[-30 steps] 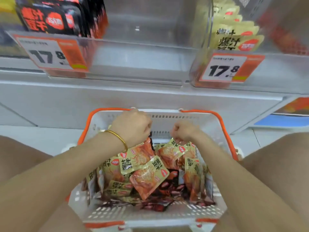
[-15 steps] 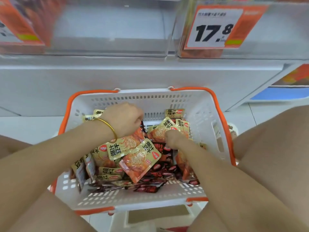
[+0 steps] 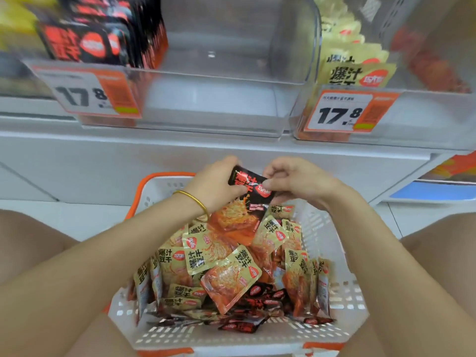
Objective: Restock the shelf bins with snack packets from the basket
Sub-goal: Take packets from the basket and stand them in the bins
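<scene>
A white basket with orange trim (image 3: 332,256) sits between my knees, filled with several yellow snack packets (image 3: 203,256) and black ones (image 3: 257,297). My left hand (image 3: 213,184) and my right hand (image 3: 296,181) both hold one black packet (image 3: 247,202) by its top edge, lifted above the pile at the basket's far side. On the shelf above, a clear bin (image 3: 219,104) holds black packets (image 3: 103,34) in its left part, while its right part stands bare. A second bin (image 3: 386,119) to the right holds yellow packets (image 3: 355,70).
Orange price tags reading 17.8 hang on the front of the left bin (image 3: 92,96) and the right bin (image 3: 347,112). A white shelf ledge (image 3: 231,150) runs below the bins. A gold bangle (image 3: 193,199) circles my left wrist. Floor tiles lie on both sides.
Both hands were down among the packets in the basket; now they have risen with a black packet held between them. The view tilted back up to the shelf bins.
</scene>
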{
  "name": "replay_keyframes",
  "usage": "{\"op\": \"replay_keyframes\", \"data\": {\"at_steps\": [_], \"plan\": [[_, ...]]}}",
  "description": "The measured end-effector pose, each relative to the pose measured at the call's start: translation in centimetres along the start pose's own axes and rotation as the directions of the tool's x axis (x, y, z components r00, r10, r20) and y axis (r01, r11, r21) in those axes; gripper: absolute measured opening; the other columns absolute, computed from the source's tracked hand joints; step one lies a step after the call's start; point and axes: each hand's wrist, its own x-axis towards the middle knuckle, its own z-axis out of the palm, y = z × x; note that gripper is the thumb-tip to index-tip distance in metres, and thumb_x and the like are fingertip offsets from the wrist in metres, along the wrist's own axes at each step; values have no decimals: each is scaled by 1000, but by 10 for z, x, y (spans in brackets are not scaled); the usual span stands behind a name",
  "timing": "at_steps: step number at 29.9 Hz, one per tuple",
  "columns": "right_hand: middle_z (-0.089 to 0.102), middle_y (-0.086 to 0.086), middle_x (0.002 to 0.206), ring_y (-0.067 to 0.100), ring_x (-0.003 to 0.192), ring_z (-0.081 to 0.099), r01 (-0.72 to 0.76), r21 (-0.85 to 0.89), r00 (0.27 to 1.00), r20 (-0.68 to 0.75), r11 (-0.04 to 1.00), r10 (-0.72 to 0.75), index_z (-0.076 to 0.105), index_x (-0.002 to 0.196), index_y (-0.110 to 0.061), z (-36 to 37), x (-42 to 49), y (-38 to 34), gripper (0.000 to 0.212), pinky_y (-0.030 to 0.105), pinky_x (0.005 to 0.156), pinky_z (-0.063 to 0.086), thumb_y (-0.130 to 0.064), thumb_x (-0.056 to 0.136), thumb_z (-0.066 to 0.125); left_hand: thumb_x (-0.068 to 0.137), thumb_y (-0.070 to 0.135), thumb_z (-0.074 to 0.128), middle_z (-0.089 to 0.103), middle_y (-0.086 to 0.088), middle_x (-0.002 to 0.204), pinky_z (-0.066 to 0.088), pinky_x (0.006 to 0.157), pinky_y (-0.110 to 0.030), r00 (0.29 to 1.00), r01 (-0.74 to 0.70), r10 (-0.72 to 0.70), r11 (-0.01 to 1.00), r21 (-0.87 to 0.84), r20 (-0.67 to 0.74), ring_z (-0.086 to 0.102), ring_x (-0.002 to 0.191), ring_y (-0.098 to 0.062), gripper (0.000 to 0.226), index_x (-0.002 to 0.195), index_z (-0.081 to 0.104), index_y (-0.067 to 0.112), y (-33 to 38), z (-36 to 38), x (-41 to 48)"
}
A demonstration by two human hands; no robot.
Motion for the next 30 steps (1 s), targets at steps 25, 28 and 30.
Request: {"op": "replay_keyframes", "data": {"at_steps": [25,28,30], "plan": [[70,-2,86,22,85,66,491,-459,736,-236,741,-634,67,84,-21,118,66,-216,13,44,76,55,-24,74,75,82,4,53,51,-10,115,43,91,-35,387,-25,146,989,148,-911,52,101,-26,41,122,55,14,-51,-189,-40],[67,5,85,26,83,65,454,-464,784,-198,760,-589,60,86,-10,113,57,-221,24,47,76,54,-32,83,70,85,4,55,55,-12,111,38,87,-35,441,84,162,972,220,-883,50,105,-32,30,113,62,12,-57,-187,-40],[69,10,84,27,83,66,448,-506,805,-130,737,-579,60,81,-4,106,52,-227,25,47,79,54,-28,89,64,86,3,54,56,-12,108,35,84,-32,440,108,167,966,237,-882,49,104,-32,25,108,63,11,-59,-187,-42]]}}
